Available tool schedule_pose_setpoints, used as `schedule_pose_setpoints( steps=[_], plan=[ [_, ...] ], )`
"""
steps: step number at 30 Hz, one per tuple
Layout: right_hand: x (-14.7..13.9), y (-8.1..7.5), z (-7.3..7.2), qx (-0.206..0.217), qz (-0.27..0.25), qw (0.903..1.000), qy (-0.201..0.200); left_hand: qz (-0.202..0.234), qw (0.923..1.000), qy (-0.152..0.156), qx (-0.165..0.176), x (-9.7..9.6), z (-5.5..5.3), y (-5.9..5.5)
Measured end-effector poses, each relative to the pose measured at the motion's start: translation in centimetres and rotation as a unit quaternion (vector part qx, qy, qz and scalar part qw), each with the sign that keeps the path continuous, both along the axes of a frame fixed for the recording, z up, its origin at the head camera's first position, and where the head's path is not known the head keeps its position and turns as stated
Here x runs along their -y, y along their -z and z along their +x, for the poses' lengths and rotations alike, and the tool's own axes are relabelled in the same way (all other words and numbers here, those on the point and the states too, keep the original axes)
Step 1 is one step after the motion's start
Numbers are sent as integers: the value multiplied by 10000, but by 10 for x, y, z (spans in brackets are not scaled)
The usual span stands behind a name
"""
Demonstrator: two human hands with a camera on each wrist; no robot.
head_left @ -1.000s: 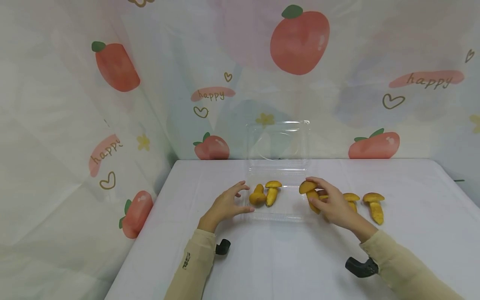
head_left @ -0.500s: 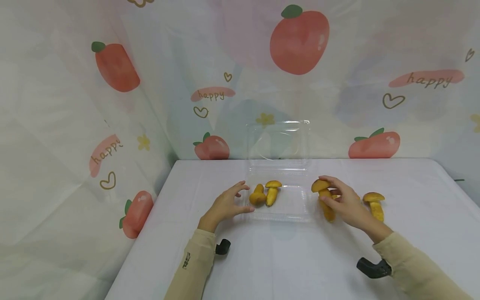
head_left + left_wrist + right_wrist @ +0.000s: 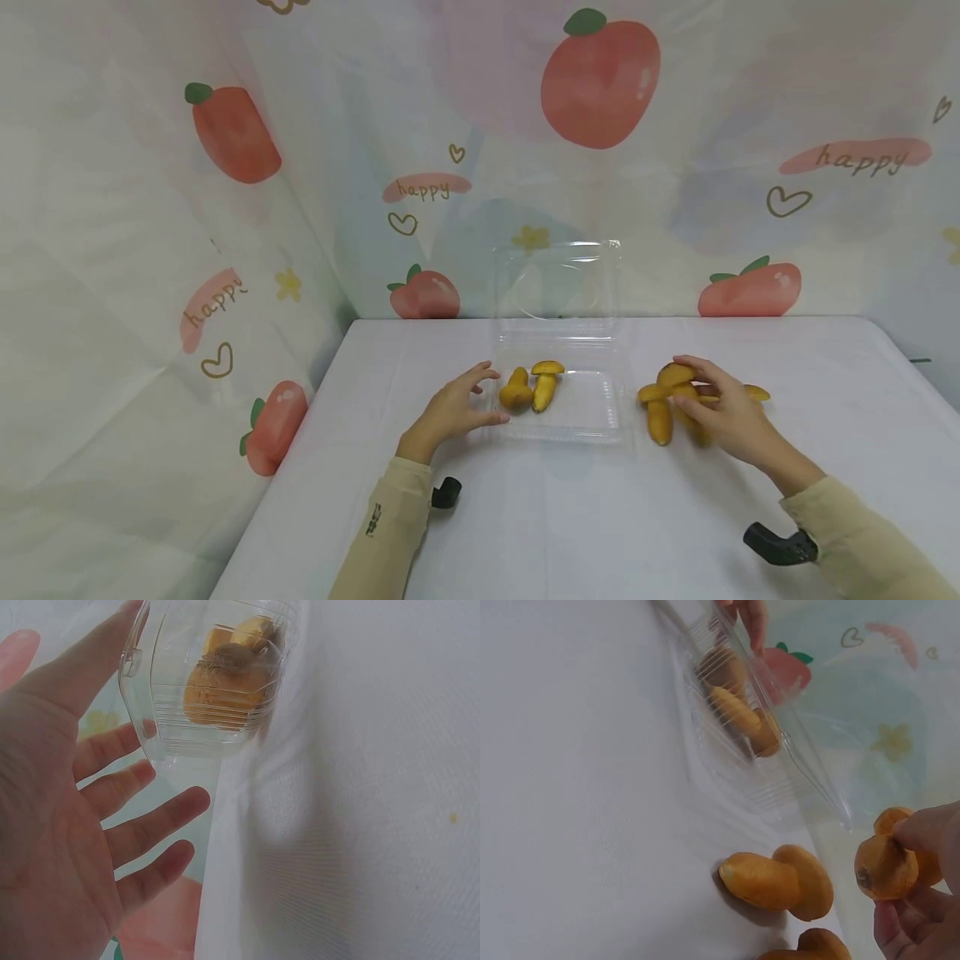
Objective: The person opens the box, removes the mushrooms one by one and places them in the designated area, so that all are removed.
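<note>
My right hand [image 3: 735, 421] pinches a yellow mushroom [image 3: 677, 377] by its stem, raised over the row at the container's right. One mushroom [image 3: 659, 418] stands out just left of the held one. Another [image 3: 757, 392] shows only part of its cap behind my hand. Two mushrooms lie inside the clear plastic container [image 3: 577, 435]: one [image 3: 515, 392] with its cap toward me, the other [image 3: 546, 387] with its cap away. My left hand [image 3: 453, 415] has its fingers spread at the container's left edge, with thumb and fingertips right at the rim [image 3: 139, 712].
The container's clear lid [image 3: 558, 283] stands raised at the back, against a printed cloth backdrop [image 3: 645, 208]. A white cloth covers the table [image 3: 540, 525]. Black curved pieces [image 3: 780, 546] jut from both sleeves.
My right hand has moved right from the container's right edge with the mushroom, uncovering one lying mushroom and covering others. The left hand and the container have stayed put.
</note>
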State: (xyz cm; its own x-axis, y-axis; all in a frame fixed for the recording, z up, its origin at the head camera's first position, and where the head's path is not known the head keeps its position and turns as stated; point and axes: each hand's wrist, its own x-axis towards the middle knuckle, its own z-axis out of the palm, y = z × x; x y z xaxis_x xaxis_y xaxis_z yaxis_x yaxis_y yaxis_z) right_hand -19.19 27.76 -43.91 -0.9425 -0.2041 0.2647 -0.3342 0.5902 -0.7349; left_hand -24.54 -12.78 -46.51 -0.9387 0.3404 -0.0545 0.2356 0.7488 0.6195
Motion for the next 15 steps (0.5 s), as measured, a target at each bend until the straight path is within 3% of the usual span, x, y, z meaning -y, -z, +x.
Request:
schedule_pose_setpoints(
  steps=[4, 11, 15],
  plan=[
    [-8, -1, 4, 197, 200, 9995, 154, -11, 10000, 25, -24, 0, 0, -1],
    [-28, 1, 9, -77, 331, 9989, 314, -48, 10000, 2, 24, 0, 0, -1],
    [-41, 2, 13, 25, 341, 9984, 442, -49, 10000, -6, 34, -1, 1, 0]
  ],
)
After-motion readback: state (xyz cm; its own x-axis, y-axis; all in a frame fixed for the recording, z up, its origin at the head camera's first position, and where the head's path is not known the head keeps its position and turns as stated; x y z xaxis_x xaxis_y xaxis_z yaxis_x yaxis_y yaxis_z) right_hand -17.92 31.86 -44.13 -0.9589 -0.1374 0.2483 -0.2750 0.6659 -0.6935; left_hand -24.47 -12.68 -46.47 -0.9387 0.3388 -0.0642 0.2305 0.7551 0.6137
